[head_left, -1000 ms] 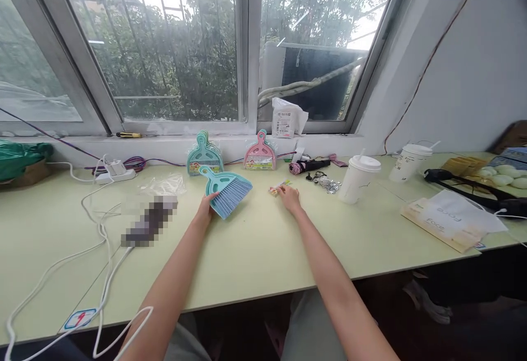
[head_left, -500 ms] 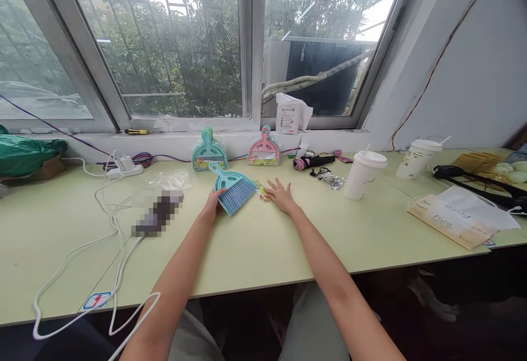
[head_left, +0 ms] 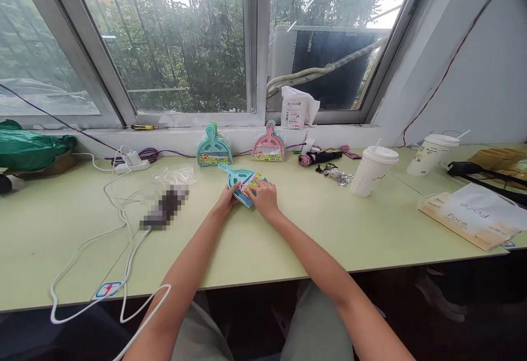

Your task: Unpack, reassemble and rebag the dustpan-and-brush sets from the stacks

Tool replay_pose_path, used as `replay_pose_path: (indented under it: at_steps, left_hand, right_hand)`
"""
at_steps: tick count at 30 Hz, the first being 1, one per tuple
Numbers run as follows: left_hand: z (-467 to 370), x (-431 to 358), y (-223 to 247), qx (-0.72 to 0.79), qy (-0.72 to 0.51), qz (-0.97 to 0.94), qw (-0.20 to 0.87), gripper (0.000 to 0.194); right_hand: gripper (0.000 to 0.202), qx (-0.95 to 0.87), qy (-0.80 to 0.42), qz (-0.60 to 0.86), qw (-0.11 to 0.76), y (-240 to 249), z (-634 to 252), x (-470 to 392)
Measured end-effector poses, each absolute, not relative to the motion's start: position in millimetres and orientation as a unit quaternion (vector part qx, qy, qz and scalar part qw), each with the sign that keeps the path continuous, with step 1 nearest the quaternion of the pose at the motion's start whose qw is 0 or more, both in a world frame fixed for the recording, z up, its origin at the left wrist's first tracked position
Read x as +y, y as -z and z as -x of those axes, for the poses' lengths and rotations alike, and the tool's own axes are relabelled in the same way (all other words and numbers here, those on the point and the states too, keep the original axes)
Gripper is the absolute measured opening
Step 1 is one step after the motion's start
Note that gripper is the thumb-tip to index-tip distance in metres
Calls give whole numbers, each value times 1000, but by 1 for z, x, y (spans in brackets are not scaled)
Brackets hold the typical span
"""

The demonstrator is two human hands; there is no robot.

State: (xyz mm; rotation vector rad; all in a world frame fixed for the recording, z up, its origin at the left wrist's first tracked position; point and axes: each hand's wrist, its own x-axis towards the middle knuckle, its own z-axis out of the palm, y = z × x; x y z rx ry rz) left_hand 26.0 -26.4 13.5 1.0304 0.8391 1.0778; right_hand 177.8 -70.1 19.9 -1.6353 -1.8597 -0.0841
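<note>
Since half a second ago: right hand point(head_left: 265, 196) has come in from the bare counter point(head_left: 288, 240) to the teal brush point(head_left: 241, 177), carrying the small colourful label card point(head_left: 252, 181) that lay just right of the bristles; card now sits on top of the bristles. Left hand point(head_left: 228, 197) has stayed at the brush's near-left edge. The brush lies flatter and closer to the window than before.

Count: one loose teal brush; one teal dustpan stack point(head_left: 214, 150) and one pink dustpan set point(head_left: 268, 148), both leaning against the wall under the sill; two lidded paper cups point(head_left: 376, 170) with straws at right; one clear plastic bag point(head_left: 175, 174); one white packet point(head_left: 297, 108) on the sill.

Hands: both arms stretched forward, palms down, converging on the brush. Left fingers pinch its near-left edge; right fingers pressed over card and bristles. Hands nearly touching each other, neither wrapped fully around the brush, which rests on the counter mid-way, just in front of the dustpans.
</note>
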Motion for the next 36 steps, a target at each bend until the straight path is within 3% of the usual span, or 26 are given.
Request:
replay_pose_path:
  at_steps: [5, 7, 9, 12, 15, 17, 22, 23, 25, 26, 30, 36]
  left_hand:
    - [-30, -25, -14, 381, -495, -453, 636, 47]
    - [-29, -26, -18, 373, -497, -441, 648, 48]
    - [-29, -29, -23, 361, -497, -439, 656, 49]
    - [-29, -35, -26, 348, -494, -461, 650, 52]
    - [-24, -36, -28, 341, -460, -539, 617, 57]
    - [-13, -33, -31, 388, -448, -607, 529, 56]
    - [45, -23, -49, 550, -445, -630, 319, 56]
    - [61, -23, -51, 587, -441, -616, 284, 61]
    - [93, -25, -53, 744, -372, -546, 98, 74]
    - [108, -26, -52, 797, -322, -508, 53, 83]
    - [143, -27, -45, 853, -187, -481, 79, 100]
    - [144, -23, -40, 835, -180, -518, 45, 83]
  right_hand:
    - [38, -736, 37, 592, 327, -23, -162, -85]
    - [35, -702, 7, 606, 373, -24, -166, -84]
    - [45, -627, -49, 629, 457, -23, -172, -78]
    - [63, -502, -267, 601, 562, -16, -181, -66]
    - [46, -411, -510, 482, 581, -8, -187, -57]
    - [39, -356, -570, 429, 603, -5, -190, -55]
    - [37, -307, -568, 402, 650, -6, -201, -53]
    - [36, -302, -563, 407, 653, -5, -204, -52]
    - [36, -284, -555, 421, 659, -3, -211, -49]
    - [36, -273, -552, 428, 662, -1, -214, -47]
    - [35, -244, -544, 435, 675, 4, -225, -41]
    - [34, -239, -551, 421, 680, 3, -232, -41]
